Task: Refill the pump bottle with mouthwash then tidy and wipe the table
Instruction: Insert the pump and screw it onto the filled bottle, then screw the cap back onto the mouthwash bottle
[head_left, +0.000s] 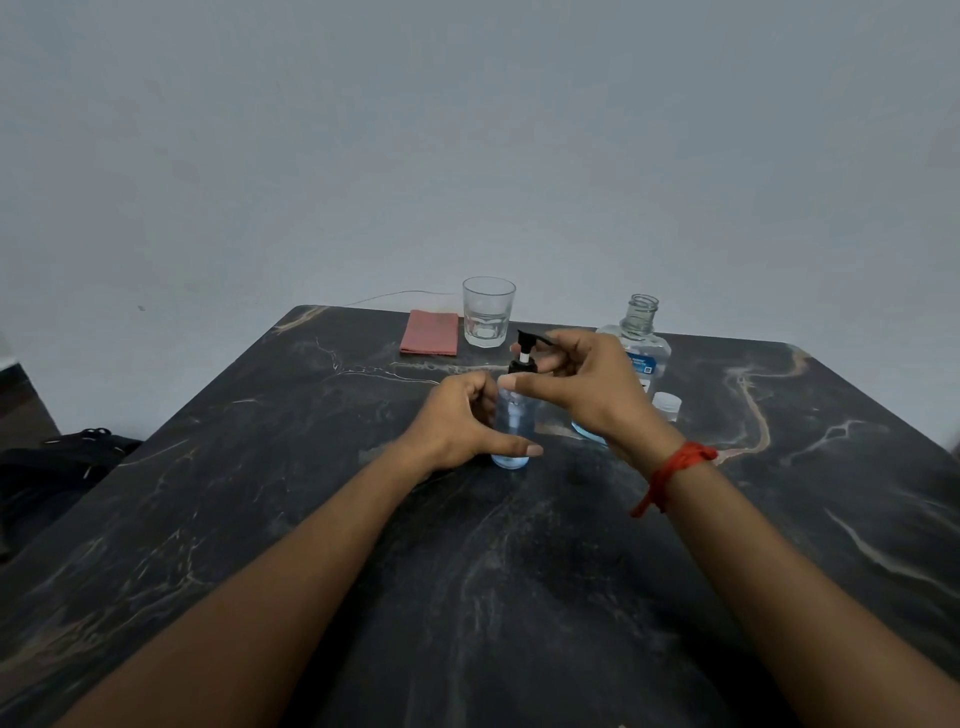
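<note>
Pump bottle (514, 421) upright at table (260, 493) ctr, axis vertical, betw both hands: left hand (457, 421) grips body, right hand (582, 384) pinches the pump head (527, 345) on top, prob twisting it.

dark marble table (467, 597) — pump bottle (514, 421), glass (487, 312), cloth (430, 332), mouthwash bottle (638, 338), cap (666, 405).

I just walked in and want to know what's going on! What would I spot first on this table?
First you'd spot two hands in the middle of the dark marble table: the left hand steadies a small clear pump bottle while the right hand is at its black pump top. Behind them stand an open mouthwash bottle, a glass and a folded pink cloth.
</note>
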